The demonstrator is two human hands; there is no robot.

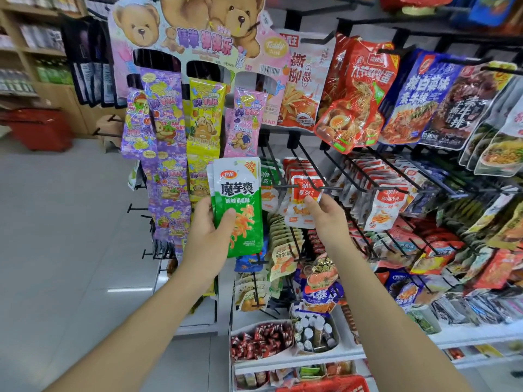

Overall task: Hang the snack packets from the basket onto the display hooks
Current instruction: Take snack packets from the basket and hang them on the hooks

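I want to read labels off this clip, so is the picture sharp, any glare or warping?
Head view: even shop lighting; the green packet in the left hand reads sharp; a light reflection streaks the floor; wide-angle distortion bows the hanging packets at the right edge; the far-left shelves are soft.

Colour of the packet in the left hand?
The packet is green, with a white top and an orange food print. Head view.
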